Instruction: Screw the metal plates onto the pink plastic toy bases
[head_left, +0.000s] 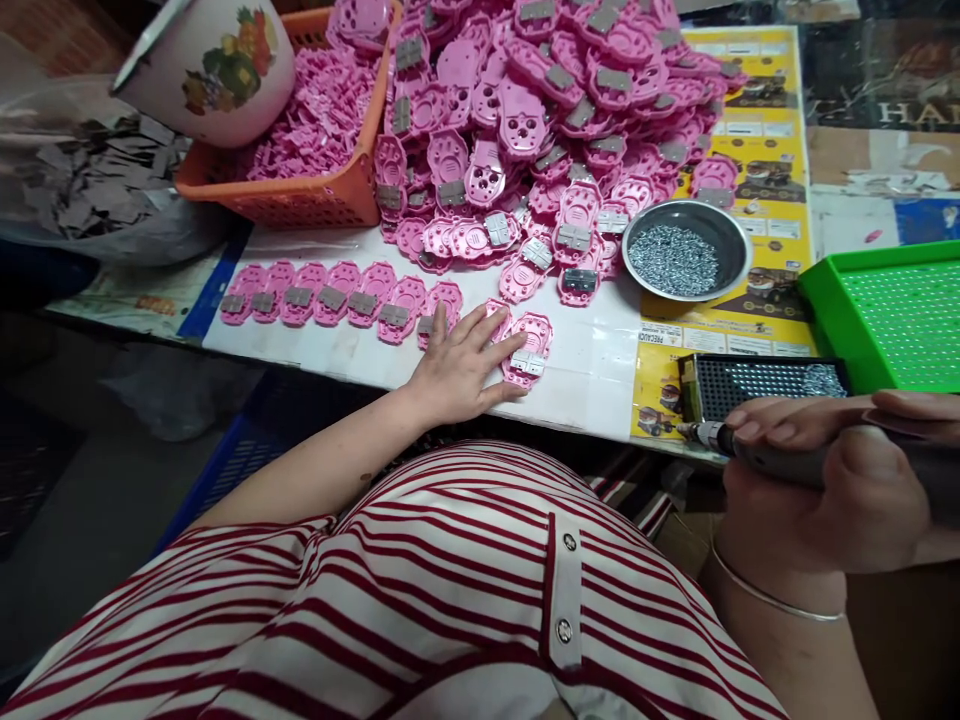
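Left fingers [504,349] splayed on pink casings [538,334], right fingers [795,416] wrapped round a likely screwdriver [780,463]

On the tabletop [592,375], a row of plastic casings [331,294] runs left from under the left hand [457,372]; behind lies a casing heap [525,115], between a basket [315,203] bearing a pot [169,85], left, and a screw bowl [733,242], right; before the bowl sits a screw tray [750,380]

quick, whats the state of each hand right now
Left hand: open, spread palm-down over pink parts.
Right hand: closed around a dark screwdriver-like tool.
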